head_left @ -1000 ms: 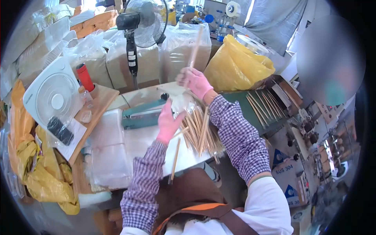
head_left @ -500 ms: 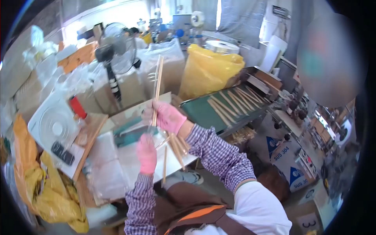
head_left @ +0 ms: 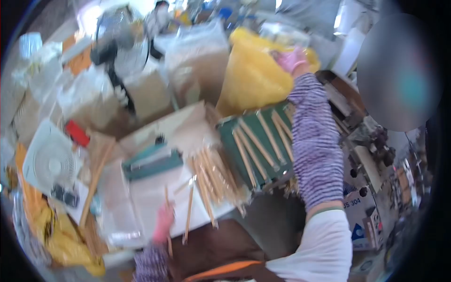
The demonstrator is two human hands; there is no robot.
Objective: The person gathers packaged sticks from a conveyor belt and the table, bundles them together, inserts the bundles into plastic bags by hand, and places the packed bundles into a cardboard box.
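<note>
My left hand (head_left: 164, 220), in a pink glove, is closed on a thin wooden stick (head_left: 169, 244) low over the front of the white table (head_left: 141, 192). My right hand (head_left: 292, 59), gloved in pink too, is stretched far out to the upper right at the top of the yellow bag (head_left: 256, 70); blur hides its fingers and anything in them. A pile of wrapped sticks (head_left: 213, 176) lies on the table's right part, with a single stick (head_left: 189, 211) beside it. Several more sticks (head_left: 256, 143) rest on the green surface (head_left: 235, 141).
A teal tool (head_left: 152, 164) lies on the table near clear plastic bags (head_left: 117, 211). At the left are a white box fan (head_left: 54, 157) and a red bottle (head_left: 77, 133). Behind stand a black fan (head_left: 104, 51), wrapped boxes (head_left: 197, 70) and a person (head_left: 159, 19).
My right hand has moved from near my left hand out to the yellow bag. My left hand has come down and nearer. The upright sticks between my hands are gone from there.
</note>
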